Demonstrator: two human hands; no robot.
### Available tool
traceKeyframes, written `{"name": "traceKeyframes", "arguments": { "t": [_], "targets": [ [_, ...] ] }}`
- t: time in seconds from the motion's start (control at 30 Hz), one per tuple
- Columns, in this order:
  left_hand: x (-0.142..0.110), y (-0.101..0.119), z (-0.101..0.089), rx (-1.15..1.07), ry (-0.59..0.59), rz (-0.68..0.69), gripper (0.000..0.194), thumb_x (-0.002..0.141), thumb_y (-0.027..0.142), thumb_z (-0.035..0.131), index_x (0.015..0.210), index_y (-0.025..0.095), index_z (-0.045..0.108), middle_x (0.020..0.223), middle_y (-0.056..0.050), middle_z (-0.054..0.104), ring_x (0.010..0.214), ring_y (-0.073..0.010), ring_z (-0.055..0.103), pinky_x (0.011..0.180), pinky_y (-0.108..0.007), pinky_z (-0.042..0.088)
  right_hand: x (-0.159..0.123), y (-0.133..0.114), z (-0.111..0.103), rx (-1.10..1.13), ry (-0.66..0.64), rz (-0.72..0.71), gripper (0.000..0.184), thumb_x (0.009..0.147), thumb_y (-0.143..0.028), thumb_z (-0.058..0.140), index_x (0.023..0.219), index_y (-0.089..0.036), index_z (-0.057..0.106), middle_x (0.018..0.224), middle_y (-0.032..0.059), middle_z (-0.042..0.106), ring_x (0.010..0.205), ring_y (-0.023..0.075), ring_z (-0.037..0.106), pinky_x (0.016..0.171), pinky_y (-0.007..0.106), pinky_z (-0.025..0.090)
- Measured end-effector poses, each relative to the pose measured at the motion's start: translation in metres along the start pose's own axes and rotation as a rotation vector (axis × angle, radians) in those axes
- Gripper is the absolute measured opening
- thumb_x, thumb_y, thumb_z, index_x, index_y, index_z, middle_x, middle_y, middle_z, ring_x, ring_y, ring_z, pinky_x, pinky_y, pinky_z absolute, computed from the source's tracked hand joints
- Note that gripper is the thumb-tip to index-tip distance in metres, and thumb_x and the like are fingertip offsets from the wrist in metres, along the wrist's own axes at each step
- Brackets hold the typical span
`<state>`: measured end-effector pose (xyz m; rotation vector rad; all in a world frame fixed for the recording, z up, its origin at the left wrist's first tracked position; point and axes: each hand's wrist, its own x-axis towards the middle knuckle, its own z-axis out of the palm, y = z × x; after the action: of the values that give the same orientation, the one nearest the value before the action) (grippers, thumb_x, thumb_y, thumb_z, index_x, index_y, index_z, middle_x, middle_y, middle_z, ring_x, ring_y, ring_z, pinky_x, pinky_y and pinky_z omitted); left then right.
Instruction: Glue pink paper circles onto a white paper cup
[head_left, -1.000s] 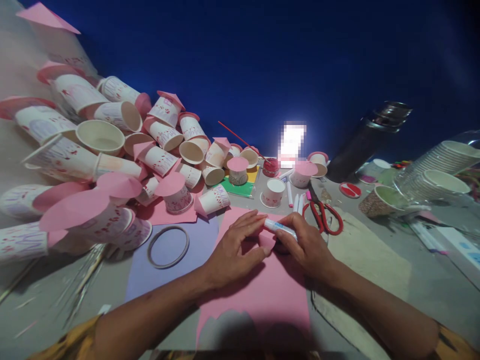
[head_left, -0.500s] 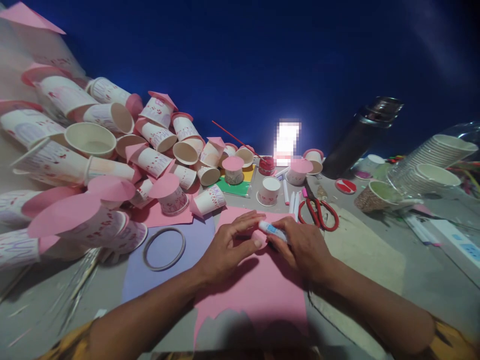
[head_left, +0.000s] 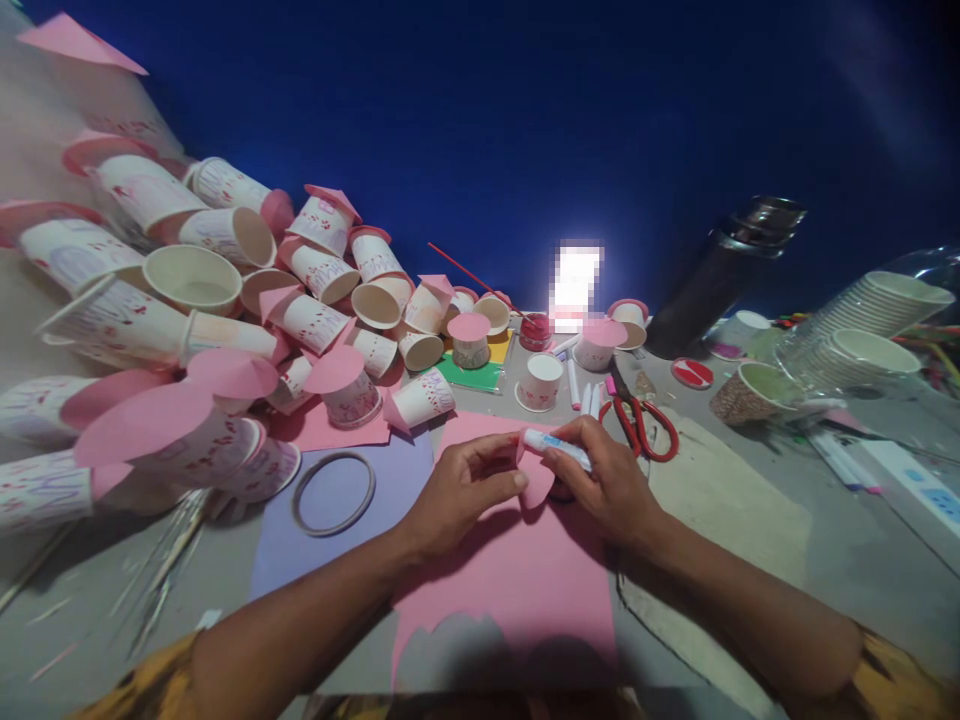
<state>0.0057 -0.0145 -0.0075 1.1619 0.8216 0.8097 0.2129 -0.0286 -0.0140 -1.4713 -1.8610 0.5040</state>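
My left hand (head_left: pixel 461 487) pinches a small pink paper piece (head_left: pixel 534 483) and holds it just above the large pink paper sheet (head_left: pixel 517 585). My right hand (head_left: pixel 609 483) is closed round a white glue stick with a blue label (head_left: pixel 556 448), whose tip sits at the top of the pink piece. The two hands meet over the upper part of the sheet. A purple sheet (head_left: pixel 330 530) lies to the left under a grey ring (head_left: pixel 334 493).
A big heap of decorated paper cups with pink tops (head_left: pixel 225 310) fills the left. Red scissors (head_left: pixel 645 428), white markers (head_left: pixel 574 385), a red paint pot (head_left: pixel 535 332), a dark flask (head_left: pixel 724 280) and stacked cups in plastic (head_left: pixel 870 330) lie beyond and right.
My left hand has gone from lying flat on the pink sheet to pinching the small pink piece and lifting it slightly. The right hand with the glue stick has barely shifted.
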Motion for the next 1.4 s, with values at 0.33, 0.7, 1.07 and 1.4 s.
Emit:
{"name": "traceKeyframes", "arguments": {
  "t": [0.33, 0.7, 1.07, 1.4],
  "targets": [
    [-0.005, 0.0, 0.023, 0.089, 0.113, 0.036, 0.052, 0.071, 0.007, 0.071, 0.12, 0.022, 0.062, 0.125, -0.008, 0.069, 0.116, -0.0235, 0.065, 0.104, -0.04, 0.049, 0.003, -0.013, -0.001, 0.405, -0.085, 0.298, 0.031, 0.092, -0.054, 0.06, 0.093, -0.023, 0.06, 0.086, 0.0027, 0.068, 0.075, 0.0201, 0.064, 0.065, 0.031, 0.048],
    [0.002, -0.002, 0.014, -0.265, 0.178, -0.167, 0.042, 0.062, 0.013, 0.073, 0.104, 0.018, 0.067, 0.083, 0.001, 0.066, 0.069, -0.0114, 0.056, 0.062, -0.023, 0.041, 0.012, 0.001, 0.0, 1.241, -0.123, 0.465, 0.042, 0.078, -0.046, 0.085, 0.105, -0.022, 0.063, 0.068, -0.0059, 0.054, 0.054, 0.008, 0.041, 0.051, 0.021, 0.033],
    [0.004, -0.001, 0.013, -0.368, 0.193, -0.155, 0.029, 0.066, 0.017, 0.078, 0.092, 0.017, 0.066, 0.075, 0.001, 0.066, 0.068, -0.0124, 0.057, 0.068, -0.026, 0.045, 0.009, 0.0, 0.002, 0.771, -0.22, 0.455, 0.037, 0.073, -0.044, 0.084, 0.094, -0.021, 0.062, 0.067, -0.0034, 0.059, 0.058, 0.0135, 0.053, 0.054, 0.027, 0.041],
    [0.004, 0.0, 0.008, 0.008, 0.182, -0.137, 0.02, 0.07, 0.027, 0.079, 0.082, 0.014, 0.071, 0.076, -0.002, 0.068, 0.07, -0.0143, 0.057, 0.068, -0.028, 0.042, 0.01, -0.009, -0.001, 0.421, -0.268, 0.304, 0.029, 0.077, -0.042, 0.069, 0.064, -0.02, 0.056, 0.059, -0.004, 0.051, 0.058, 0.0119, 0.041, 0.053, 0.026, 0.033]
  ]
}}
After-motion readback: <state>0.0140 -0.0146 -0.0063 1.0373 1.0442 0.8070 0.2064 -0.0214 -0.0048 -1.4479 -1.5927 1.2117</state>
